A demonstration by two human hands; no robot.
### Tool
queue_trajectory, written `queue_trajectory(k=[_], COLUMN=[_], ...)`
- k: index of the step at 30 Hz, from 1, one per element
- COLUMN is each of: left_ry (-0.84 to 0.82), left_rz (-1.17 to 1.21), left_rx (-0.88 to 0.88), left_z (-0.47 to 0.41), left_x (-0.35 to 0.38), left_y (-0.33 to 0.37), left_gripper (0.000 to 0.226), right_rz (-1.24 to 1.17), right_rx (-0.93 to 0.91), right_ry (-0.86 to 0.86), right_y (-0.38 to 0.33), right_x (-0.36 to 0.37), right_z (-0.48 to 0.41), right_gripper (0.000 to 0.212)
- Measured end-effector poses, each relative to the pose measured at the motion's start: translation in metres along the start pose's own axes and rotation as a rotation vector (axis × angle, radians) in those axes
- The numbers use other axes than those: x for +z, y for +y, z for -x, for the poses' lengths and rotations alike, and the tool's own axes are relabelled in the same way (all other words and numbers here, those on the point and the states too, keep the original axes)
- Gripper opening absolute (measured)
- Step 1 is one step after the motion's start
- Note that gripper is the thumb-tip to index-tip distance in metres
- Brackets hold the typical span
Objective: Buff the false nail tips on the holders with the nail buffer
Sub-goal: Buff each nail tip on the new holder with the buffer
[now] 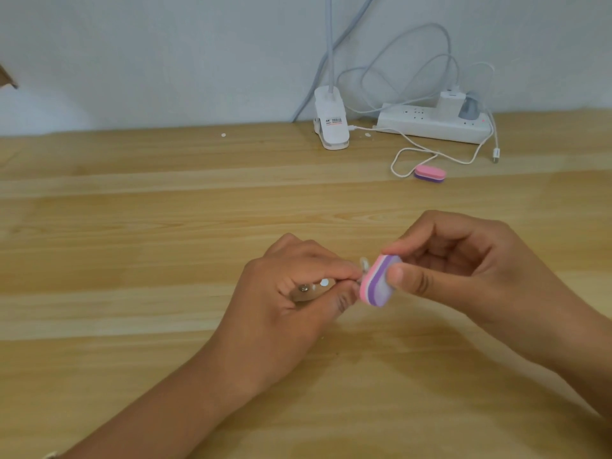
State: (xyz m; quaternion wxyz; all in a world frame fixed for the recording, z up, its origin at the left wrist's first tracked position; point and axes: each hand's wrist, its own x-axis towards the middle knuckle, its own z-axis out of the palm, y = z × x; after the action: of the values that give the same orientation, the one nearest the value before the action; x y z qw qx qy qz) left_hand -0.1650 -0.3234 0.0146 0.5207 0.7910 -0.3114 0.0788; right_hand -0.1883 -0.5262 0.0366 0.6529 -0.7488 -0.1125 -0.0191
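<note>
My left hand (pixel 291 293) grips a small clear holder (pixel 309 291) with a metal stud, its fingers curled round it. A pale false nail tip (pixel 364 265) sticks out at the holder's right end. My right hand (pixel 463 263) pinches a pink, white and purple nail buffer (pixel 377 284) between thumb and fingers. The buffer's pink face lies against the nail tip. Both hands hover just above the wooden table (pixel 132 260).
A second pink and purple buffer (pixel 430 173) lies at the back right beside a looped white cable (pixel 407 160). Behind it are a white power strip (pixel 430 124) with plugs and a white clip lamp base (pixel 331 120). A few small white bits (pixel 223 135) lie near the wall.
</note>
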Motion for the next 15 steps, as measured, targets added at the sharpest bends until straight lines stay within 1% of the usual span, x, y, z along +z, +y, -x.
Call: queue_trajectory(k=[3,4,8,12,15], left_ry=[0.006,0.008,0.038,0.038,0.038], left_rz=[0.004,0.000,-0.004,0.016,0.004], left_rx=[0.001,0.007,0.010,0.013,0.017], left_z=[0.000,0.000,-0.001,-0.001,-0.002], left_x=[0.000,0.000,0.001,0.000,0.001], left_y=[-0.001,-0.001,-0.002,-0.004,-0.003], left_gripper=[0.014,0.013,0.014,0.013,0.012], right_rz=[0.005,0.011,-0.080,-0.114,-0.110], right_rx=[-0.003,-0.001,0.040,0.053,0.057], right_ry=[-0.076,-0.076,-0.011,-0.058,-0.036], right_y=[-0.002,-0.002,0.000,0.001,0.001], right_x=[0.006,0.006,-0.004,0.003,-0.004], right_z=[0.002,0.002,-0.001,0.001,-0.001], right_gripper=[0.031,0.032,0.024,0.020,0.022])
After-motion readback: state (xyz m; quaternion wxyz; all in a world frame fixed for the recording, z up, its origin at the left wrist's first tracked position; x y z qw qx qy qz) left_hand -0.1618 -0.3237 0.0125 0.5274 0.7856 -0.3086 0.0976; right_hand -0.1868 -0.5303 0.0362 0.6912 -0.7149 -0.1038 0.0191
